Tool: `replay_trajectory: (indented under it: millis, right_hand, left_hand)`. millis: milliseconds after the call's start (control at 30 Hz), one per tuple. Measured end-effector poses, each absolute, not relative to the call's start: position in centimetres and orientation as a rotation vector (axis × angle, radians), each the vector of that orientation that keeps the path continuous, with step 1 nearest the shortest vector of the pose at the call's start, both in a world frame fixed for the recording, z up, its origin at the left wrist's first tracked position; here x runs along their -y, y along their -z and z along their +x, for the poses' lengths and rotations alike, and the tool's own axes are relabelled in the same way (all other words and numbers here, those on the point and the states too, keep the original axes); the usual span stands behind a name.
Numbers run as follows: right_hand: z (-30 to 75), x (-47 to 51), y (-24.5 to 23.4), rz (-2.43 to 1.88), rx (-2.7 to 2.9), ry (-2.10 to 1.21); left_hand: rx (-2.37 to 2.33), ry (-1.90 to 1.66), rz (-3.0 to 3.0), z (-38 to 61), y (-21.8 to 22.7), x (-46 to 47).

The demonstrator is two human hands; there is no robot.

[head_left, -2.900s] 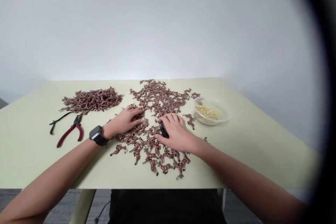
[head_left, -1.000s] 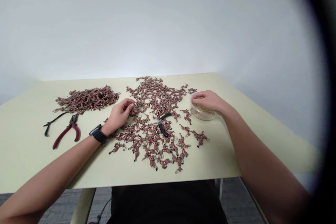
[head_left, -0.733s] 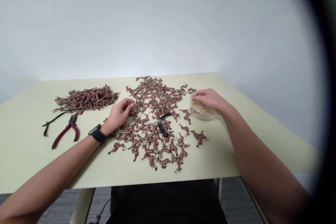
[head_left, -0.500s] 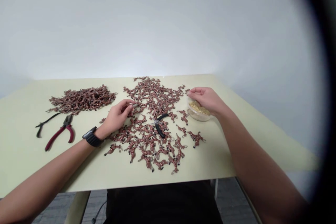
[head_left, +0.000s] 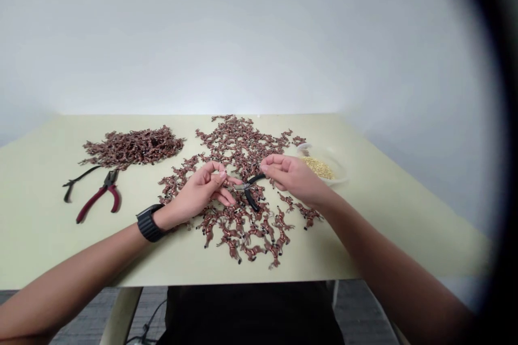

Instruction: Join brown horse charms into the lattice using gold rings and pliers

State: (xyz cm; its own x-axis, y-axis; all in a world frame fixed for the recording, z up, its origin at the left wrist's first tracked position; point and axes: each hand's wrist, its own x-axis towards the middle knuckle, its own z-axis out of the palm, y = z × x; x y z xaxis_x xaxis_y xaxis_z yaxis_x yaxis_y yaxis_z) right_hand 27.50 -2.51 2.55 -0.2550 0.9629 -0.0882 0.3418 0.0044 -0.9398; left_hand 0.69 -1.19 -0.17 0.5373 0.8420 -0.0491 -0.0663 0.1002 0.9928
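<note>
Many small brown horse-shaped charms (head_left: 243,151) lie spread over the middle of the pale green table (head_left: 48,237). My left hand (head_left: 202,194) hovers over them with thumb and fingers pinched together, apparently on one brown charm. My right hand (head_left: 289,175) has its fingertips pinched on something too small to make out. The two hands face each other a short gap apart. Between them, small black-handled pliers (head_left: 250,190) rest on the charms. A clear bowl of tiny gold pieces (head_left: 324,168) stands just right of my right hand.
A heap of the same brown charms (head_left: 131,146) lies at the far left. Red-handled pliers (head_left: 99,197) and a black-handled tool (head_left: 76,180) lie in front of it. A black watch (head_left: 149,222) is on my left wrist. The table's front edge runs near my forearms.
My right hand has come away from the bowl of gold pieces, leftward, to the middle with its fingers pinched. My left hand has lifted from the charms and moved to meet it.
</note>
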Motion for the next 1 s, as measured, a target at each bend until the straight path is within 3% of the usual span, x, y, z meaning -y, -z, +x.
replay_trajectory:
  millis: [433,1000]
  right_hand:
    - [23.7,4.1,-0.4,-0.925,1.684,-1.526]
    - [24.0,3.8,-0.4,-0.83,1.584,-1.672]
  left_hand:
    - [-0.76,-0.935,1.408,1.9,0.6,2.8]
    - [-0.7,-0.791,1.238,1.6,1.4,2.4]
